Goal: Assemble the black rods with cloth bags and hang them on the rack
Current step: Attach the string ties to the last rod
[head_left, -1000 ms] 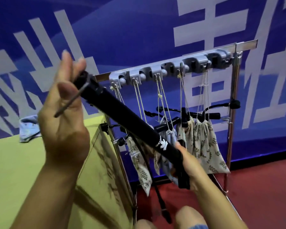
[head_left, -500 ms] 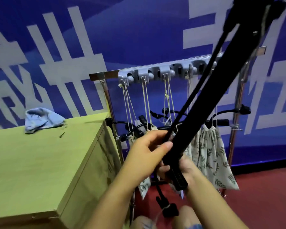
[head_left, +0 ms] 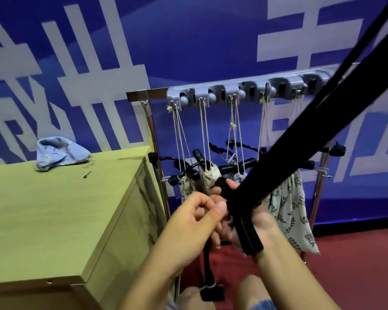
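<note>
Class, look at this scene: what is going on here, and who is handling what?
A person holds a long black rod slanting up to the right. The right hand grips its lower end, while the left hand pinches at the same end. Behind, several cloth bags already hang by strings from the rack. A blue cloth lies on the wooden cabinet.

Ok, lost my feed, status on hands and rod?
Right hand grips black rod at its lower end. Left hand pinches beside it. Rod slants up-right, crossing the rack and hanging cloth bags.
</note>
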Motion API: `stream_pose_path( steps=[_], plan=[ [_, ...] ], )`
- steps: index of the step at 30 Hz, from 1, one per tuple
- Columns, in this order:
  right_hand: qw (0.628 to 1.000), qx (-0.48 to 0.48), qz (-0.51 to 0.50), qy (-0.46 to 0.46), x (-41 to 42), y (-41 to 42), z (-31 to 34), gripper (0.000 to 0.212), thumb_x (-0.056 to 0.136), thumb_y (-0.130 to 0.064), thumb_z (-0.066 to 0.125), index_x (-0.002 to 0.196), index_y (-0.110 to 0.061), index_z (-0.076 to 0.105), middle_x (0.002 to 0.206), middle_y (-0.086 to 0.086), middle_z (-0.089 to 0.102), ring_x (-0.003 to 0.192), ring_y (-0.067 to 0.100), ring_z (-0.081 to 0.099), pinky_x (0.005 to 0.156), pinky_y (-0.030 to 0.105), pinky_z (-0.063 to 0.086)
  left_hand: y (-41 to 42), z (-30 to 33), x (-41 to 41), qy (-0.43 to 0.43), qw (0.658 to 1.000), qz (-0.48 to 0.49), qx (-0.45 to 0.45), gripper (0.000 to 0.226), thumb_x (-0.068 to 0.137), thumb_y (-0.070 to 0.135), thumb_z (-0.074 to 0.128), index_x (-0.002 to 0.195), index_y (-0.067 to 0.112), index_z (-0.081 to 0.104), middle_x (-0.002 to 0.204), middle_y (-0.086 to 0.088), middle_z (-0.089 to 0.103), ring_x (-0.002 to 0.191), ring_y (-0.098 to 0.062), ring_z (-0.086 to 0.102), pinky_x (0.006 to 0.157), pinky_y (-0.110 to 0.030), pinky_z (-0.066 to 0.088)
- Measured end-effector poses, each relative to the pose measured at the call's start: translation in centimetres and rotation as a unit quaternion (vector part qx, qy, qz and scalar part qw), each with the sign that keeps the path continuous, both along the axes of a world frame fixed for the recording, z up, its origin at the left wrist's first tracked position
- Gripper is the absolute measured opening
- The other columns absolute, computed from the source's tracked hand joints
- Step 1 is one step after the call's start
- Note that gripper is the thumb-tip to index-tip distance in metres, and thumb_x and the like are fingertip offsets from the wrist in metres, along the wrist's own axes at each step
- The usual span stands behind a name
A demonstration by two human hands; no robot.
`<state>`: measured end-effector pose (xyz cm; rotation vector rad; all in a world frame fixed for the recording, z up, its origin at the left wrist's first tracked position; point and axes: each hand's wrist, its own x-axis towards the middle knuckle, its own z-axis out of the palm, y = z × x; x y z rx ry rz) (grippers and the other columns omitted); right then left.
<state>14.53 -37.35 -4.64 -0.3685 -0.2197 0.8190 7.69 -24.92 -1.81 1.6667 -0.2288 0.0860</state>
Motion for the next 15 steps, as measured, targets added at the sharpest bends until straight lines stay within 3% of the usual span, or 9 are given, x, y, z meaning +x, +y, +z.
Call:
stream_pose_path(
  steps=[3, 6, 8, 10, 13, 15],
  plan=[
    [1.0, -0.005, -0.001, 0.005, -0.1, -0.1, 0.1, 0.031, 0.058, -0.011, 0.084, 0.078, -0.001, 0.063, 0.064, 0.006, 0.058, 0.053, 0.024, 0.062, 0.051, 0.035, 0.055, -0.5, 0.0, 0.0, -0.022, 0.999, 0.036, 0.012, 0.021, 0.087, 0.02, 0.061, 0.081, 0.009, 0.045, 0.052, -0.002, 0.059, 0.039, -0.018, 0.052, 0.05, -0.03, 0.044],
    [1.0, 0.006, 0.01, 0.024, -0.4, -0.1, 0.0, 0.026, 0.066, -0.01, 0.08, 0.081, 0.002, 0.063, 0.068, 0.01, 0.061, 0.057, 0.025, 0.063, 0.059, 0.037, 0.054, -0.9, -0.6, 0.2, -0.05, 0.993, 0.094, 0.058, 0.028, 0.084, 0.035, 0.064, 0.072, 0.022, 0.044, 0.05, -0.007, 0.061, 0.036, -0.022, 0.055, 0.048, -0.028, 0.045],
    [1.0, -0.003, 0.007, 0.021, -0.6, -0.1, -0.1, 0.023, 0.07, -0.011, 0.077, 0.082, 0.004, 0.063, 0.067, 0.012, 0.063, 0.06, 0.023, 0.064, 0.065, 0.031, 0.051, -0.9, -0.6, 0.2, -0.059, 0.985, 0.12, 0.105, 0.033, 0.083, 0.042, 0.063, 0.069, 0.018, 0.044, 0.048, -0.011, 0.062, 0.033, -0.021, 0.054, 0.043, -0.023, 0.042],
    [1.0, -0.01, -0.002, 0.025, -0.7, -0.2, -0.3, 0.021, 0.076, -0.011, 0.072, 0.083, 0.005, 0.062, 0.065, 0.013, 0.062, 0.06, 0.022, 0.064, 0.068, 0.025, 0.048, -0.9, -0.3, 0.0, -0.053, 0.983, 0.113, 0.136, 0.037, 0.084, 0.039, 0.061, 0.066, 0.012, 0.044, 0.046, -0.011, 0.061, 0.03, -0.017, 0.051, 0.039, -0.02, 0.037],
    [0.999, -0.025, -0.028, 0.032, -0.9, -0.3, -0.1, 0.021, 0.072, -0.01, 0.075, 0.08, 0.005, 0.062, 0.064, 0.012, 0.061, 0.057, 0.023, 0.064, 0.065, 0.033, 0.053, -0.9, 0.2, 0.0, -0.039, 0.981, 0.082, 0.17, 0.039, 0.087, 0.036, 0.058, 0.066, 0.007, 0.043, 0.043, -0.01, 0.059, 0.028, -0.015, 0.049, 0.038, -0.017, 0.035],
    [0.997, -0.026, -0.051, 0.043, -1.0, -0.4, -0.1, 0.025, 0.065, -0.008, 0.08, 0.077, 0.004, 0.062, 0.062, 0.012, 0.061, 0.054, 0.024, 0.064, 0.059, 0.034, 0.056, -0.7, 0.4, 0.3, -0.022, 0.979, 0.053, 0.196, 0.036, 0.09, 0.035, 0.055, 0.063, 0.013, 0.046, 0.044, -0.006, 0.059, 0.029, -0.015, 0.05, 0.039, -0.015, 0.034]
  ],
)
